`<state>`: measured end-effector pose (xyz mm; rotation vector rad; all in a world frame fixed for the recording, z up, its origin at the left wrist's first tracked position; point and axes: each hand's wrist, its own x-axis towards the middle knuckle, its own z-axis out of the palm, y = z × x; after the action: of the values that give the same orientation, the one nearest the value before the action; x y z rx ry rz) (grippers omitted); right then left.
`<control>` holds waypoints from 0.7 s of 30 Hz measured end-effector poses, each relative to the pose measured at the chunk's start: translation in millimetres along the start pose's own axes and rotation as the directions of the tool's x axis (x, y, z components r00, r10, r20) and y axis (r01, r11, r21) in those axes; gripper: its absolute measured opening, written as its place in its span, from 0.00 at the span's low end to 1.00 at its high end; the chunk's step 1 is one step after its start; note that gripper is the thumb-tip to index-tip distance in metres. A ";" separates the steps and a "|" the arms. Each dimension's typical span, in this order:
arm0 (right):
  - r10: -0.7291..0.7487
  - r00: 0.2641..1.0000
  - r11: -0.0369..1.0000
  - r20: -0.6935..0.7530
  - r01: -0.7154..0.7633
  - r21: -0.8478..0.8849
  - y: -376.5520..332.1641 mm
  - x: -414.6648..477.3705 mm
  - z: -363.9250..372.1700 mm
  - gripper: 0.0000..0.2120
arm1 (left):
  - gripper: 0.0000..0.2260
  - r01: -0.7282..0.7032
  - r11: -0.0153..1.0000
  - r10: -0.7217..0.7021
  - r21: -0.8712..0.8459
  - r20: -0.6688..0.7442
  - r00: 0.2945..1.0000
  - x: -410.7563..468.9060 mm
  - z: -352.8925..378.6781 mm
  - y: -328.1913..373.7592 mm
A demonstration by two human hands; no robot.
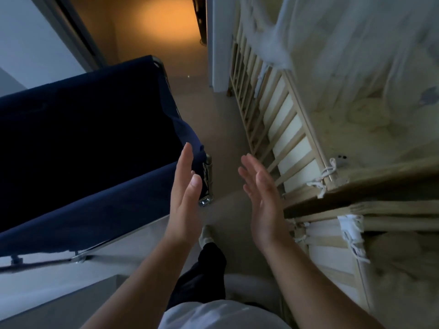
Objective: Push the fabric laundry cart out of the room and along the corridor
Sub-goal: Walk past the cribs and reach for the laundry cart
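The fabric laundry cart (90, 148) is a dark navy cloth bin on a chrome frame, filling the left half of the head view. Its near right corner post (207, 179) shows beside my left hand. My left hand (186, 188) is held flat with fingers straight, right by that corner; I cannot tell if it touches the cloth. My right hand (260, 195) hovers open to the right, palm facing left, over bare floor and holding nothing.
A wooden slatted cot (268, 119) with white drapes runs along the right side. A doorway (166, 32) with warm orange light lies ahead, with a white door frame (217, 43) on its right. Beige floor (221, 129) forms a narrow lane between cart and cot.
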<state>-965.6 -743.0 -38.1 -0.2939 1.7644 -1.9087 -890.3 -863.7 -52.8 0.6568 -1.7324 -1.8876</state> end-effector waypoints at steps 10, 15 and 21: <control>0.006 1.000 0.999 -0.018 -0.006 -0.036 -29.0 117.6 46.5 0.32 | 0.34 0.021 0.999 -0.022 -0.031 -0.033 0.999 121.4 -30.4 9.5; 0.004 0.999 0.997 0.053 0.000 -0.076 -35.2 159.2 70.4 0.32 | 0.35 0.007 0.998 -0.013 -0.059 -0.087 0.996 158.2 -42.3 11.5; 0.033 0.977 0.990 0.209 -0.004 -0.139 -35.3 215.2 102.1 0.37 | 0.39 0.009 0.998 -0.021 -0.057 -0.212 0.977 189.5 -57.3 7.9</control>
<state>-1104.4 -939.6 -30.6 -0.5086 1.7519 -1.6770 -997.7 -1030.1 -53.3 0.8200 -1.5381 -1.7964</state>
